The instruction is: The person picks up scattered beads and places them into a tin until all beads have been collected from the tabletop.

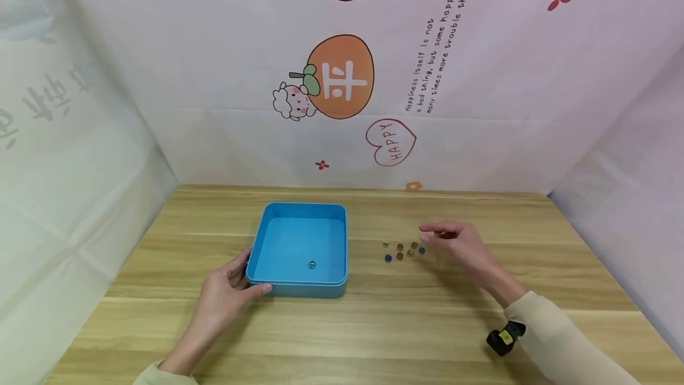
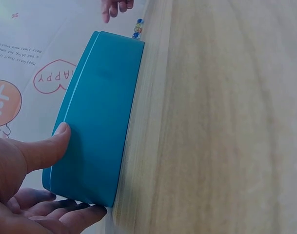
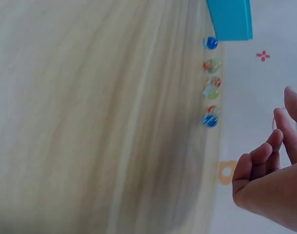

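Note:
A square blue box [image 1: 299, 289] without a lid stands on the table, one green marble [image 1: 312, 265] lying inside near its front. My left hand [image 1: 225, 288] holds the box's near left corner. In the left wrist view, its thumb lies against the front wall of the box [image 2: 92, 117] and the fingers wrap the left side. To the right of the box lies a loose group of marbles, among them a blue marble [image 1: 388, 258] and an orange marble [image 1: 399, 256]. My right hand [image 1: 457, 246] hovers just beyond the group's right end, thumb and index finger apart, nothing visible between them.
The wood-grain table [image 1: 374, 337] carries the box and marbles. A printed white sheet [image 1: 240, 147] rises behind the table's back edge, with more white sheeting at both sides. A small black device [image 1: 504, 338] sits at my right wrist.

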A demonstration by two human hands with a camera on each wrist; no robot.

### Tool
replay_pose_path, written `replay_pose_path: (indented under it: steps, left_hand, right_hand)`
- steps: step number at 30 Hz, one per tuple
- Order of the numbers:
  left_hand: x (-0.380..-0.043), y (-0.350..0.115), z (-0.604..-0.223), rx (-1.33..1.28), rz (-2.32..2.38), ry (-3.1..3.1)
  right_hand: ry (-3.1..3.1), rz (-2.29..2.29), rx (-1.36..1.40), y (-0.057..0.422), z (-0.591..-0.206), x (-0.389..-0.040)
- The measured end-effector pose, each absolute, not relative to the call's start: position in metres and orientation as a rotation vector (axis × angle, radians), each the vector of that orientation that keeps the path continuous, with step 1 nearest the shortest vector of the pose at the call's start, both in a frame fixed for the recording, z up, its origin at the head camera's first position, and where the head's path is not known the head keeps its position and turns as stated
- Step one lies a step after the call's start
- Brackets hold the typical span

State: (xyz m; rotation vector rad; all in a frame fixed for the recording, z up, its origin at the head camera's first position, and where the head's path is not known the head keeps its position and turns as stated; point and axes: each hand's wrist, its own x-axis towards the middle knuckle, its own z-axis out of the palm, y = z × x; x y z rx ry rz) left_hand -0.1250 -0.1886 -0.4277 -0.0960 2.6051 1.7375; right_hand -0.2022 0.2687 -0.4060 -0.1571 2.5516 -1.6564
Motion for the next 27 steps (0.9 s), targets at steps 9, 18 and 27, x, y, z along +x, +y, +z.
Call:
replay_pose_path:
  steps: [9,18,27]
  left_hand:
    - [-0.125,-0.189,-0.428,-0.090,1.730,2.620]
    - [-0.123,-0.188,-0.428,-0.096,1.736,2.613]
    - [-0.122,-0.187,-0.428,-0.083,1.748,2.617]
  right_hand:
    - [2.565,-1.583,-0.138,0.282,-0.416,-0.206]
    - [2.569,-1.498,-0.099,0.287,-0.425,-0.210]
    - [2.583,-1.476,-0.100,0.288,-0.427,-0.213]
